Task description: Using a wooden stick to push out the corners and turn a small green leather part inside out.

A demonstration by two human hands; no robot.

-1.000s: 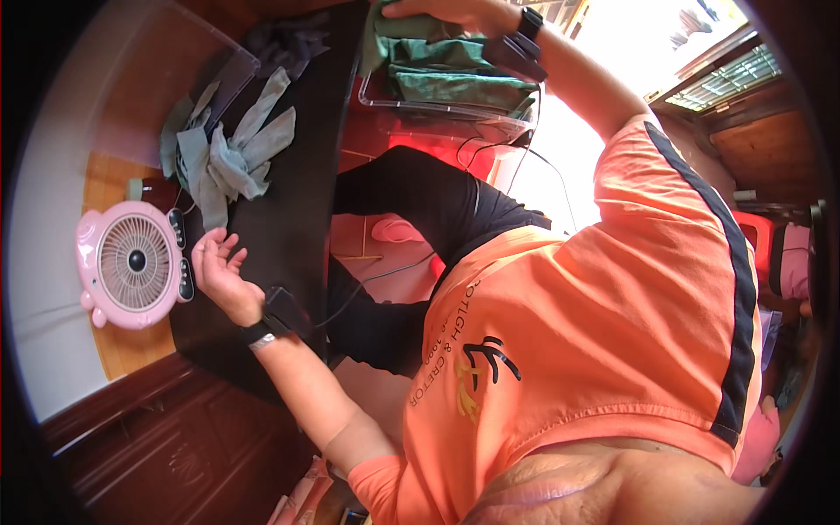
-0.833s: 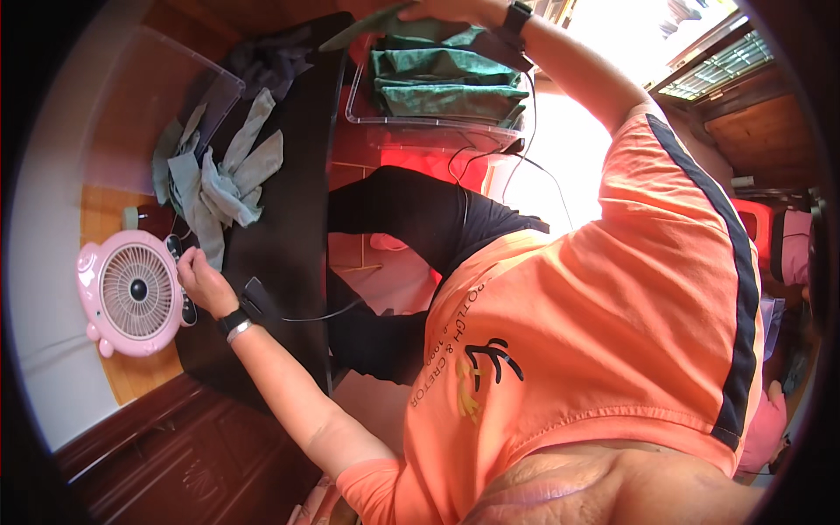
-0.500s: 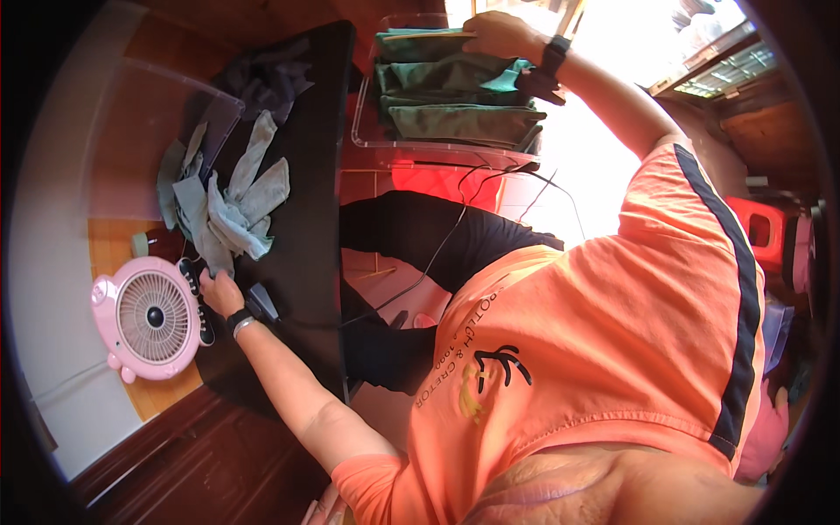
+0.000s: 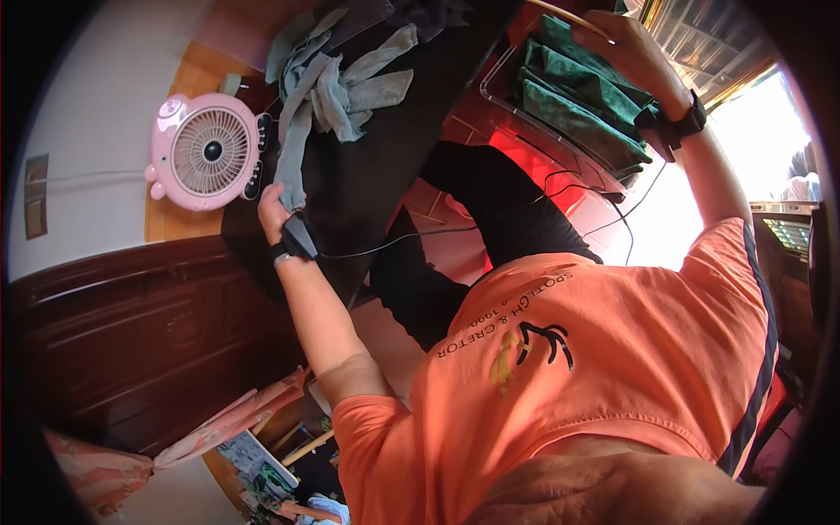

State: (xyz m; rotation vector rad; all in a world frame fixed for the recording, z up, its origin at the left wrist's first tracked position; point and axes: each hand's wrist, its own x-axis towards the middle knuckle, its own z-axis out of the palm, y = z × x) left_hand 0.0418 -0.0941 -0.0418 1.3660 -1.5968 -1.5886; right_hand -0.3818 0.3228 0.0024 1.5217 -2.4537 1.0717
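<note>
My left hand is closed on the near end of a pale grey-green cloth strip on the dark table. This strip runs up to a loose heap of similar strips. My right hand is raised at the upper right, fingers closed round what looks like a thin light wooden stick. Just beneath it, folded dark green velvety cloths stand in rows inside a clear plastic bin. The fingertips of my right hand are partly hidden.
A pink fan stands left of the strips. A black box sits by my left wrist, its cable crossing above my legs. Another black box hangs at my right wrist. A red container is under the bin.
The whole view has turned, shifting table and bin. My left hand has drawn the strip's end toward me, stretching it out from the heap. My right hand still grips the stick above the green cloths.
</note>
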